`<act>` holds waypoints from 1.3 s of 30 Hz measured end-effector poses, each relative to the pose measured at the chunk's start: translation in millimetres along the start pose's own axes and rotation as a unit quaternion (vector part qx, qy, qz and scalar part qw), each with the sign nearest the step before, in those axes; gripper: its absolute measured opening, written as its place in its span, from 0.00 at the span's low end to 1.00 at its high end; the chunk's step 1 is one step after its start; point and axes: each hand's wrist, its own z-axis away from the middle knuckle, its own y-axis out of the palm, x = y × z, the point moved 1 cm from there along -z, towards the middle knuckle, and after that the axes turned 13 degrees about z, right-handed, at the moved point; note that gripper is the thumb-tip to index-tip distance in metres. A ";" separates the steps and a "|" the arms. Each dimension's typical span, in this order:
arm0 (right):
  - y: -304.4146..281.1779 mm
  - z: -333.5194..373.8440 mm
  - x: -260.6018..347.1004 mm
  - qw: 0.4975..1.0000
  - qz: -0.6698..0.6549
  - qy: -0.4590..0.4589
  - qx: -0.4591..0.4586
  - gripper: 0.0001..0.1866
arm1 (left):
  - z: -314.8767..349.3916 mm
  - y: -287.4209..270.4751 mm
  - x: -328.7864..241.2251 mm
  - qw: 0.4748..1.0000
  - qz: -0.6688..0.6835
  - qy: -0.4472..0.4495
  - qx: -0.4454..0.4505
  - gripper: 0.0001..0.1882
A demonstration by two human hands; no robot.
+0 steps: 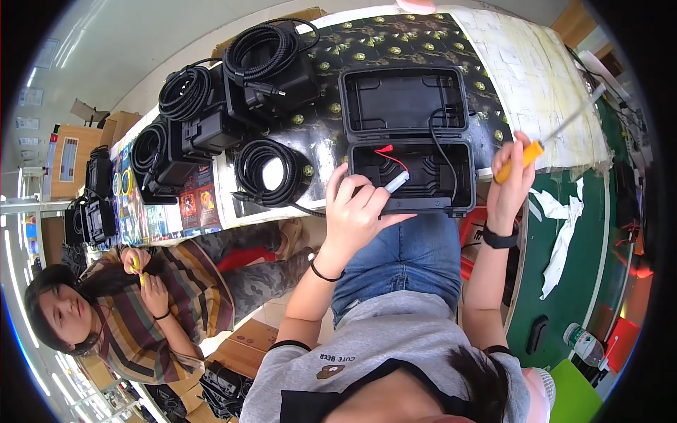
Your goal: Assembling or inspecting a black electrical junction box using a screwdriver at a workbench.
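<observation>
In front of me an open black plastic case (pixel 455 201) lies at the table's near edge, its lid (pixel 405 102) folded back. My left hand (pixel 358 210) is at the case's left front side, fingers closed on a small pale-blue cylinder (pixel 397 182). A thin red wire with a red connector (pixel 384 149) runs from near the cylinder's end inside the case. My right hand (pixel 513 173) is raised right of the case, wrapped round a screwdriver's yellow handle (pixel 520 162). Its metal shaft points up and right, away from the case. A black cable (pixel 438 137) crosses the hinge.
Several black cases with coiled black cables (pixel 257 53) stand at the back left. Another coil (pixel 268 173) lies left of my case. A co-worker (pixel 141 310) sits at left, holding something yellow. Torn white paper (pixel 563 225) lies on the green surface at right.
</observation>
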 end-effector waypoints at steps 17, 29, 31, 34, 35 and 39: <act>40.7 -53.7 -2.5 0.969 0.194 -0.073 0.132 0.10 | 2.5 -10.1 -4.9 0.994 0.064 -0.056 0.074 0.22; 30.8 -39.2 10.4 0.968 0.149 -0.119 0.164 0.15 | -7.9 -26.4 -17.3 0.989 0.047 -0.087 0.110 0.29; 29.8 -38.3 12.3 0.963 0.160 -0.101 0.190 0.16 | -13.7 -27.4 -24.9 0.989 0.011 -0.126 0.074 0.37; 30.0 -38.1 12.4 0.960 0.162 -0.119 0.193 0.16 | -12.4 -28.7 -17.9 0.984 -0.031 -0.103 0.144 0.42; 29.5 -37.5 12.2 0.961 0.162 -0.117 0.193 0.16 | -11.4 -27.2 -16.2 0.982 -0.038 -0.085 0.165 0.42; 24.5 -32.9 11.8 0.966 0.146 -0.095 0.192 0.17 | -5.1 -23.7 -13.4 0.987 -0.037 -0.050 0.150 0.41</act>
